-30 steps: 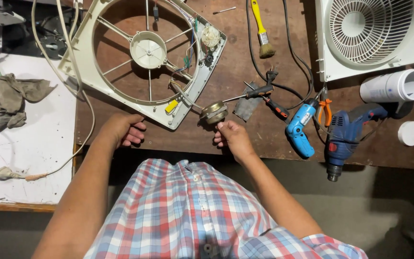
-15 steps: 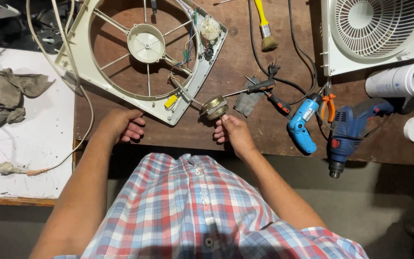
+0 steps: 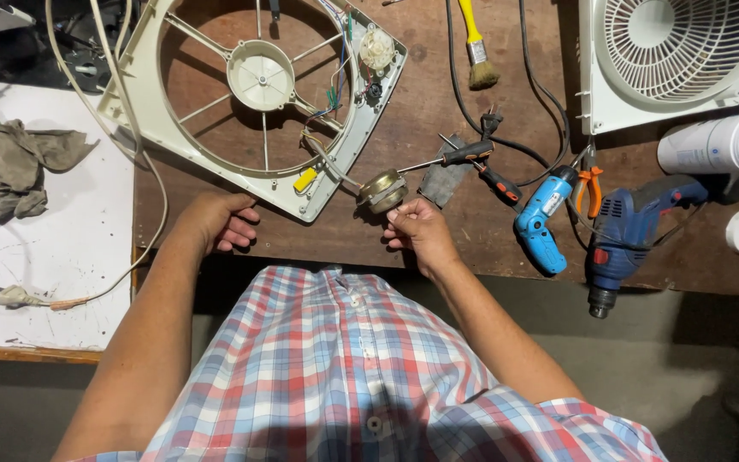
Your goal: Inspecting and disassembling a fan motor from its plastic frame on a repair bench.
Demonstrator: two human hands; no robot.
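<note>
A cream fan frame (image 3: 215, 162) with a round hub and loose coloured wires lies on the brown wooden bench (image 3: 438, 103). A small brass-coloured motor (image 3: 381, 191) sits just off the frame's lower right corner, joined to it by wires. My right hand (image 3: 421, 233) rests right below the motor, fingertips touching it. My left hand (image 3: 215, 221) lies on the bench's front edge below the frame, fingers curled, holding nothing.
Screwdrivers (image 3: 459, 156), a grey pad, a brush (image 3: 476, 47), a small blue driver (image 3: 542, 218), orange pliers and a blue drill (image 3: 635, 231) lie to the right. A white fan grille (image 3: 677, 51), a white roll and cap sit far right. A rag (image 3: 10, 171) lies left.
The view has shifted slightly. My right hand has edged closer to the motor. My left hand has stayed at the bench edge.
</note>
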